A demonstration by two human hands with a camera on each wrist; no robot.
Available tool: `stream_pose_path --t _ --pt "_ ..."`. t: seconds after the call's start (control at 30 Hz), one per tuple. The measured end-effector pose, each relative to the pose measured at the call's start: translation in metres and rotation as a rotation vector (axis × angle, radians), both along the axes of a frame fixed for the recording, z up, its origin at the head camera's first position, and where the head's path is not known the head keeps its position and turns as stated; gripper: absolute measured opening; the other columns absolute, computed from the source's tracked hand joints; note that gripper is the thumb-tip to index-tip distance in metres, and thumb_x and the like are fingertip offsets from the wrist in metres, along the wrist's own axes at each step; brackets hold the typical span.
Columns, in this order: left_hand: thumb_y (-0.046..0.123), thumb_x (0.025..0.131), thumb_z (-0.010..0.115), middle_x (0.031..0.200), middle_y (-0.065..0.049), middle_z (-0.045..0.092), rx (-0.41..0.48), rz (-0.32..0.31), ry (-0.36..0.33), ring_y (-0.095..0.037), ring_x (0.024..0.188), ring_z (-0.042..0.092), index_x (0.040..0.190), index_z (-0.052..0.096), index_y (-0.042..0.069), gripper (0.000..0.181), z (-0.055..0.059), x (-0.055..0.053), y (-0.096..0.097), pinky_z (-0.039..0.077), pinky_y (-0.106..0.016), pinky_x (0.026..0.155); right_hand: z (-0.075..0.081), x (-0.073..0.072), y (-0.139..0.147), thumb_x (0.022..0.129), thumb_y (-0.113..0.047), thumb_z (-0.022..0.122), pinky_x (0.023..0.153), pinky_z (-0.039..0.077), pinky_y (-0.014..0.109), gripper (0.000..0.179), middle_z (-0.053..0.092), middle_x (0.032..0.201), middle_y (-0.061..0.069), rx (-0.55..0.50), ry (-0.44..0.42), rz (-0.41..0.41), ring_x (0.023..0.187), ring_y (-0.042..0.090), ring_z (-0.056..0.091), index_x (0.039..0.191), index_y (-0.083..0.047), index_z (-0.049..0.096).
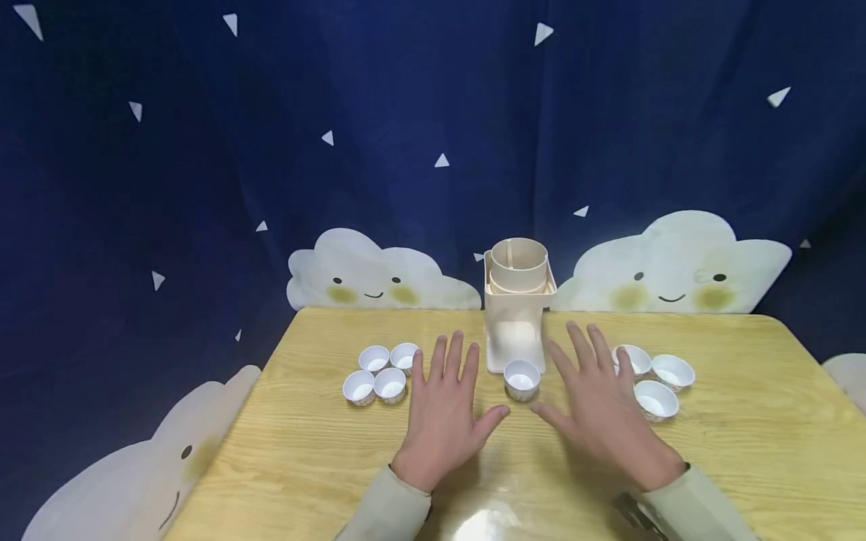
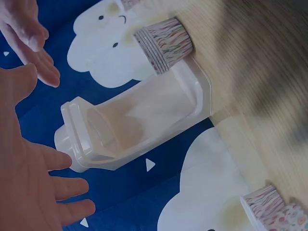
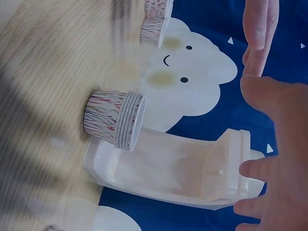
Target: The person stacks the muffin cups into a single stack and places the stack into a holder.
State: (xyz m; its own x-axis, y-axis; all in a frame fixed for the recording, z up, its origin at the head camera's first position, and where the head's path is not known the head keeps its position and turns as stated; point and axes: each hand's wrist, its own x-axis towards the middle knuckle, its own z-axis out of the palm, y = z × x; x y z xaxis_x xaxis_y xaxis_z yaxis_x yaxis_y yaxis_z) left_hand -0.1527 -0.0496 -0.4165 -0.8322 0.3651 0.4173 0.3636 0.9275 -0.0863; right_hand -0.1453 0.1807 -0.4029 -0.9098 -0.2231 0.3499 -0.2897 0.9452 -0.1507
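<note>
- Paper cups (image 1: 389, 383), four, sit toward the worktop's (image 1: 284, 451) far-left corner, inside its edges.
- Left hand (image 1: 443, 419): raised, fingers spread apart.
- Cream dispenser (image 1: 518, 306) stands near mid far edge, nested cups (image 1: 522, 381) just before it.
- Right hand (image 1: 602, 412): raised, fingers apart.
- Other cups (image 1: 655, 400): well inside the right edge.

A cup stack (image 1: 522, 385) stands before the holder (image 1: 514, 330), between left cups (image 1: 390, 385) and right cups (image 1: 655, 398).
</note>
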Motion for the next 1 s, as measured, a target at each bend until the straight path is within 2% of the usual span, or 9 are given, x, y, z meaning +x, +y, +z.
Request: stream_pose_path --t 0.2,0.3,0.5,0.6,0.8,0.9,1.0 --pt "0.071 0.091 0.046 0.159 -0.010 0.037 0.050 -0.048 0.001 -0.031 0.146 0.036 0.151 0.040 0.014 0.083 -0.002 0.000 0.001 0.031 -0.057 0.115 -0.002 0.001 0.002 0.083 -0.046 0.073 0.109 0.023 0.072 0.080 0.030 0.158 0.024 -0.016 -0.025 0.028 0.147 0.048 0.020 0.149 -0.010 0.043" --pt "0.066 0.091 0.052 0.153 -0.008 0.045 0.101 -0.095 0.020 -0.028 0.140 0.044 0.146 0.046 0.013 0.076 -0.001 0.000 0.001 0.036 -0.053 0.112 -0.003 0.002 0.003 0.085 -0.040 0.073 0.108 0.025 0.071 0.074 0.032 0.157 0.023 -0.046 -0.030 0.048 0.147 0.048 0.021 0.146 -0.009 0.046" --pt "0.049 0.088 0.066 0.140 -0.005 0.058 0.238 -0.209 0.053 -0.022 0.129 0.054 0.136 0.055 0.011 0.063 -0.002 0.000 0.002 0.043 -0.043 0.107 -0.003 0.003 0.004 0.086 -0.028 0.074 0.104 0.039 0.065 0.059 0.043 0.149 0.023 -0.213 -0.009 0.110 0.137 0.045 0.040 0.137 -0.005 0.054" --pt "0.046 0.087 0.069 0.139 -0.005 0.059 0.277 -0.228 0.035 -0.022 0.128 0.055 0.132 0.059 0.010 0.059 -0.005 -0.001 0.003 0.044 -0.042 0.106 -0.004 0.004 0.004 0.087 -0.025 0.073 0.102 0.042 0.063 0.055 0.047 0.145 0.022 -0.274 -0.020 0.121 0.133 0.044 0.044 0.135 -0.005 0.055" --pt "0.044 0.086 0.070 0.137 -0.005 0.060 0.311 -0.236 0.001 -0.022 0.127 0.056 0.132 0.060 0.010 0.058 -0.012 -0.003 0.005 0.046 -0.041 0.105 -0.009 0.003 0.005 0.087 -0.023 0.074 0.102 0.042 0.062 0.053 0.049 0.144 0.022 -0.272 -0.028 0.130 0.131 0.044 0.045 0.133 -0.004 0.056" --pt "0.043 0.087 0.070 0.138 -0.006 0.060 0.342 -0.237 -0.041 -0.023 0.127 0.056 0.133 0.058 0.009 0.058 -0.015 -0.005 0.006 0.046 -0.042 0.105 -0.012 0.002 0.005 0.086 -0.023 0.074 0.102 0.042 0.062 0.053 0.050 0.142 0.024 -0.266 -0.020 0.143 0.130 0.045 0.046 0.132 -0.002 0.057" --pt "0.041 0.088 0.070 0.138 -0.006 0.060 0.398 -0.231 -0.115 -0.023 0.129 0.056 0.135 0.057 0.009 0.059 -0.020 -0.011 0.007 0.046 -0.042 0.106 -0.016 0.001 0.005 0.086 -0.022 0.074 0.101 0.043 0.062 0.053 0.051 0.141 0.025 -0.261 -0.003 0.156 0.129 0.045 0.048 0.131 -0.002 0.057"
